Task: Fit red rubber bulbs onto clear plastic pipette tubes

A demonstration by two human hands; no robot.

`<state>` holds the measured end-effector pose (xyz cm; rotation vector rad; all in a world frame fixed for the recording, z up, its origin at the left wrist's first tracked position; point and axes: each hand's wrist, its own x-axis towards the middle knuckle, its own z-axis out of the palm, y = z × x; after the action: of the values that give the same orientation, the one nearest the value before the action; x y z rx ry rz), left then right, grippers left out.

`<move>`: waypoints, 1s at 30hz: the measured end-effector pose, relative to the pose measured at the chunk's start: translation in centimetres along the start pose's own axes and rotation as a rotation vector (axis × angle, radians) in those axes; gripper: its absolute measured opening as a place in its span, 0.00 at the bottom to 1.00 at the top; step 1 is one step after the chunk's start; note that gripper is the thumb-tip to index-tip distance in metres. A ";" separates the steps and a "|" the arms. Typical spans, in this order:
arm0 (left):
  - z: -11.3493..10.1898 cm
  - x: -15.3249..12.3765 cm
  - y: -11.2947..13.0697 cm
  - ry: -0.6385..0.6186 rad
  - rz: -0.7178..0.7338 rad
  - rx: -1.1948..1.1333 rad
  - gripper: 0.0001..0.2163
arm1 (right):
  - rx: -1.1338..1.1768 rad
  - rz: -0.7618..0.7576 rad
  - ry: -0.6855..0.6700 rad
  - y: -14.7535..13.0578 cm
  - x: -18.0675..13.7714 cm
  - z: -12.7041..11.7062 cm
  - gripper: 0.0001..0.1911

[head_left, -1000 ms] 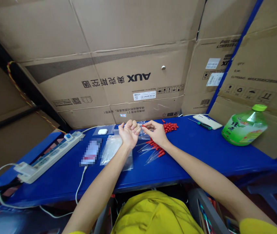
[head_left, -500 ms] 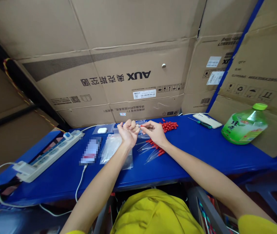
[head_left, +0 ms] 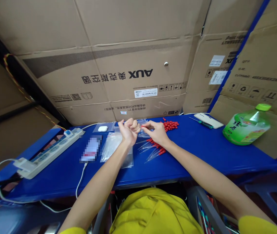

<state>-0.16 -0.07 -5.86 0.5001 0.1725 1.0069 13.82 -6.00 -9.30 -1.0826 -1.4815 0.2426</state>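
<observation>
Overall, the blue table [head_left: 201, 152] lies beneath both hands. Clear plastic bags [head_left: 112, 146] sit nearer the body than the left fingers. The right hand [head_left: 158, 132] and left hand [head_left: 130, 130] meet nearly tip to tip. Red-ended clear tubes [head_left: 156, 149] lie bodyward of the right fingers, narrow ends leftward; loose red caps [head_left: 171, 125] lie to their right. A single red cap [head_left: 142, 127] is pinched between right thumb and forefinger, immediately right of the left fingers, its long axis apparently left-to-right. Left fingers are curled in; their grip is hidden. Change noted: the pale stem visible between the hands half a second ago is now indistinguishable.
</observation>
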 end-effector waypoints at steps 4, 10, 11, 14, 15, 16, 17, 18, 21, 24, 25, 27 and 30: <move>-0.1 -0.1 -0.3 -0.012 0.011 0.009 0.22 | -0.180 -0.136 -0.020 -0.1 0.0 -0.6 0.08; 0.1 0.2 -0.4 -0.076 0.003 0.048 0.23 | -0.368 -0.342 -0.087 0.1 0.4 -1.5 0.09; 0.0 0.2 -0.4 -0.080 -0.012 0.053 0.23 | -0.388 -0.360 -0.093 0.2 0.5 -1.6 0.10; -0.1 0.2 -0.3 -0.083 -0.064 0.053 0.23 | -0.399 -0.383 -0.097 0.3 0.6 -1.8 0.10; -0.1 0.2 -0.3 -0.081 -0.074 0.047 0.23 | -0.382 -0.377 -0.096 0.3 0.6 -1.8 0.09; -0.2 0.2 -0.2 -0.078 -0.078 0.040 0.23 | -0.356 -0.360 -0.094 0.4 0.6 -1.8 0.08; -0.2 0.2 -0.1 -0.073 -0.075 0.033 0.23 | -0.322 -0.330 -0.093 0.4 0.6 -1.9 0.07; -0.2 0.2 0.0 -0.069 -0.067 0.027 0.22 | -0.283 -0.288 -0.090 0.4 0.6 -1.8 0.07; -0.1 0.3 0.3 -0.079 -0.033 0.026 0.22 | -0.135 -0.134 -0.073 0.5 0.6 -1.6 0.09; 0.0 0.3 0.4 -0.088 -0.025 0.016 0.22 | 0.016 -0.017 -0.053 0.8 0.5 -1.2 0.11; 0.0 0.2 0.4 -0.083 -0.025 0.006 0.22 | 0.063 0.014 -0.044 0.9 0.5 -1.0 0.12; 0.0 0.2 0.2 -0.066 -0.022 -0.013 0.22 | 0.147 0.070 -0.024 1.0 0.3 -0.7 0.14; 0.0 0.1 0.0 -0.061 -0.021 -0.018 0.22 | 0.214 0.110 -0.006 1.0 0.1 -0.4 0.17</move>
<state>-0.14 -0.02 -5.85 0.5111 0.1141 0.9707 14.70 -5.53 -9.82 -0.9909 -1.3687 0.4710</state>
